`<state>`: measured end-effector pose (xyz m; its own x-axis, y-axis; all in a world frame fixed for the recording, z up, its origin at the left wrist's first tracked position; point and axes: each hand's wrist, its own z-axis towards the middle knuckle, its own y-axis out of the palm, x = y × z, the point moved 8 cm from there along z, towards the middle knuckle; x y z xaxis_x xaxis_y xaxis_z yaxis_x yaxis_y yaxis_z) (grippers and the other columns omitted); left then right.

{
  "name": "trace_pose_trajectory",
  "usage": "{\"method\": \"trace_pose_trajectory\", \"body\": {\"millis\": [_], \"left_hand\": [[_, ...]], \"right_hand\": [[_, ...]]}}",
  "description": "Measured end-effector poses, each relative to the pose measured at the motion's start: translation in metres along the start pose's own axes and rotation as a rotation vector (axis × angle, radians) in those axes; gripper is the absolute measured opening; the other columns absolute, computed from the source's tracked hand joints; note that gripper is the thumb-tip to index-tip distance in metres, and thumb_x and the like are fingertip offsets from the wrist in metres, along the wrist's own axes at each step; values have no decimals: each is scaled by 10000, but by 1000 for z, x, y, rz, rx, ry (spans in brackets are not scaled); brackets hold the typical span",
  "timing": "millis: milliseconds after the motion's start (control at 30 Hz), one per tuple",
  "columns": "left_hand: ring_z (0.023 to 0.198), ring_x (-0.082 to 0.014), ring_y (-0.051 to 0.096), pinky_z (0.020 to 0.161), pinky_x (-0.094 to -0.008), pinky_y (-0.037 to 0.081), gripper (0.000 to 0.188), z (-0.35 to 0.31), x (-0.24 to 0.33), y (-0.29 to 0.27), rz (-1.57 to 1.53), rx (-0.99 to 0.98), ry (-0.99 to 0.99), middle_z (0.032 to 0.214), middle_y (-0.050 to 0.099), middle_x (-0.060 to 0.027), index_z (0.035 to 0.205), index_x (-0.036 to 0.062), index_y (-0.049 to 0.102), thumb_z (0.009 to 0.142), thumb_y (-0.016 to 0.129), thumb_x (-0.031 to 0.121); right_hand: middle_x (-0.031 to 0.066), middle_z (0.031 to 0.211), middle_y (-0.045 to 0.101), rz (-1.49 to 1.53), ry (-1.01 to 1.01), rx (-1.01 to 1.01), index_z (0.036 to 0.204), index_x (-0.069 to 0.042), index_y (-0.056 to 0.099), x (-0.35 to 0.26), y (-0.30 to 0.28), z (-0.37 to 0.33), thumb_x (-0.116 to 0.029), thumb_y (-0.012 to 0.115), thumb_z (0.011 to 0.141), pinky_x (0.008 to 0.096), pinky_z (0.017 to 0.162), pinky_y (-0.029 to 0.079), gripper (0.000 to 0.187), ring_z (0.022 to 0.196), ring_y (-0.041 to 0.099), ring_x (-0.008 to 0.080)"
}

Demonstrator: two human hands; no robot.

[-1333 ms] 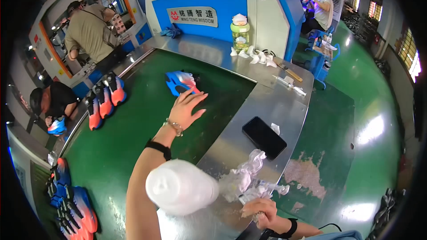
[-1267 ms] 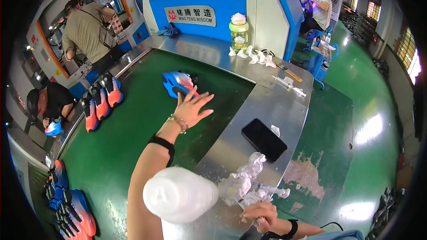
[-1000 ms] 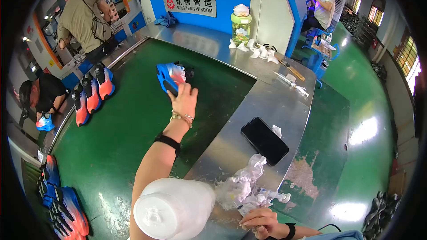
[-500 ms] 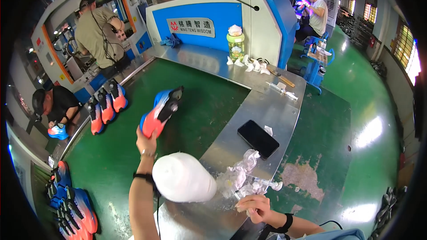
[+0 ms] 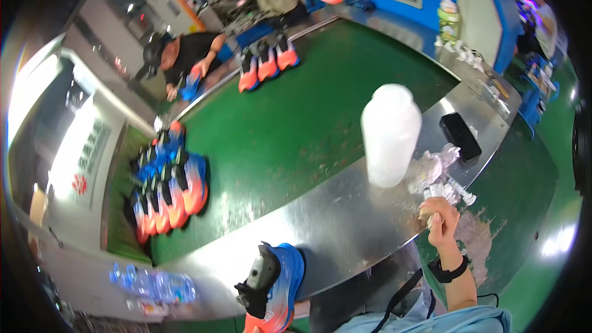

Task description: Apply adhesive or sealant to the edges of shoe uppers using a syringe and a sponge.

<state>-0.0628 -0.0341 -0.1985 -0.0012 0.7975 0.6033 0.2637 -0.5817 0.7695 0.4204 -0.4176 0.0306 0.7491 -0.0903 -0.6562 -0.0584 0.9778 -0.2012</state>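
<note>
A blue and coral sneaker [image 5: 276, 280] with a black collar is tilted over the near table edge, its toe pointing down toward me. My left hand is out of the picture; the toe end runs to the lower rim. My right hand [image 5: 441, 219] is closed in a pinch above the metal table edge, around something small and pale that I cannot make out. Just beyond it lie crumpled white scraps [image 5: 431, 169]. A tall white bottle-shaped container [image 5: 390, 135] stands to their left.
Several matching sneakers stand in a cluster [image 5: 176, 191] at left and a row [image 5: 266, 65] at the far side of the green tabletop [image 5: 296, 117]. A black phone [image 5: 460, 135] and green jar [image 5: 449, 21] are right. Two co-workers across the table each handle a sneaker.
The view has swung left. The sneaker has come from over the green tabletop to the near edge, and my left hand has left the picture. A far co-worker now holds out a sneaker.
</note>
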Motion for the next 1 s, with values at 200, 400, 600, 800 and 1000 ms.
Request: {"method": "trace_pose_trajectory", "body": {"millis": [200,400,600,800,1000], "left_hand": [[968,-234,552,818,-356,469,432,17,90,179,763,698,566,1097,534,-137,1173,-21,423,850,537,243],[827,-193,576,686,-314,491,496,106,181,237,836,529,949,981,555,-130,1090,-16,442,817,560,381],[838,-237,580,745,-322,458,605,198,171,394,1218,-206,1038,912,592,-183,977,-80,498,672,703,401],[787,-262,604,708,-339,485,609,211,152,429,1308,-518,1083,867,602,-206,978,-82,496,631,746,353],[708,-208,623,629,-266,495,510,215,156,428,1197,-432,1163,830,635,-117,929,-14,566,562,790,260]], "right_hand": [[92,745,567,119,327,-25,959,36,531,18,13,-20,-121,370,877,232,519,435,240,574,535,127],[104,784,563,98,548,1,982,21,522,-38,24,-9,-191,356,899,229,480,419,282,535,533,138],[174,716,514,821,289,-80,845,2,471,-144,41,32,-440,338,892,258,408,426,464,427,479,173],[197,656,510,1236,154,-271,802,-29,481,-182,69,58,-445,317,901,290,371,461,458,411,481,184],[131,587,543,1307,216,-379,721,-79,472,-188,85,71,-305,384,901,278,357,490,302,367,531,249]]}}
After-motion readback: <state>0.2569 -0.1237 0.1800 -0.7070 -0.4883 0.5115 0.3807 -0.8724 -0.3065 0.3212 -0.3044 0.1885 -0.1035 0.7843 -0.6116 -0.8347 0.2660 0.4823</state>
